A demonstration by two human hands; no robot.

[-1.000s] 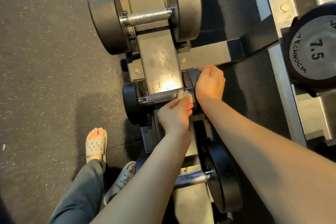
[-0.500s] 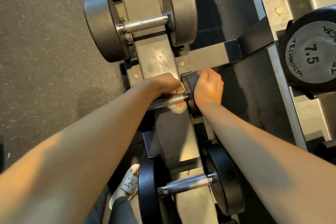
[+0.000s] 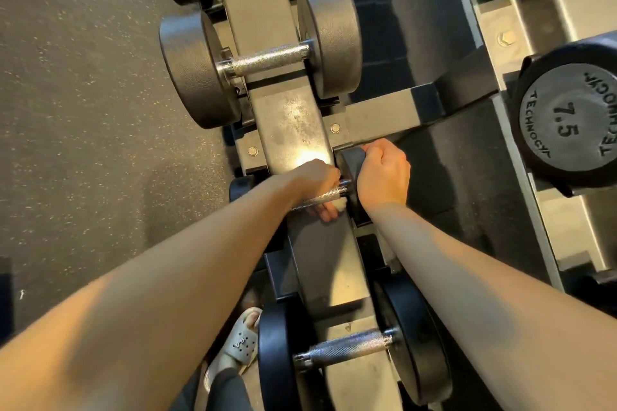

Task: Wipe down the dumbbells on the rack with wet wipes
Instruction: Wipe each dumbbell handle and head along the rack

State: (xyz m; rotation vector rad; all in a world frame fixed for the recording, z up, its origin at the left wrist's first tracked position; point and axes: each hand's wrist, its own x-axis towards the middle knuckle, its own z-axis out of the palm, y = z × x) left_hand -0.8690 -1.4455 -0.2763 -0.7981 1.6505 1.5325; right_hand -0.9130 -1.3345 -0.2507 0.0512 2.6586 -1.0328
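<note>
Speckled dark rubber floor (image 3: 83, 110) lies to the left of a grey steel rack (image 3: 290, 123) whose spine runs away from the person. The dumbbell (image 3: 334, 193) being wiped lies crosswise on that spine, its long axis left to right and its right end tipped slightly away. The left hand (image 3: 314, 177) is wrapped over the knurled handle, fingertips curling out from under it, with a white wet wipe (image 3: 340, 204) bunched against the bar at the fingertip side. Just right of that grip, the right hand (image 3: 384, 173) clasps the dumbbell's black right head, fingers curled over its far edge.

The left head is almost wholly hidden beneath the left forearm, and most of the wipe is buried in the hand. Beyond the grip sits a larger grey dumbbell (image 3: 270, 60), parallel; nearer than the grip, a black one (image 3: 347, 347), also parallel. Far right of the grip, a head marked 7.5 (image 3: 567, 120) is cut by the frame edge. A pale sandal (image 3: 240, 347) shows below the left forearm.
</note>
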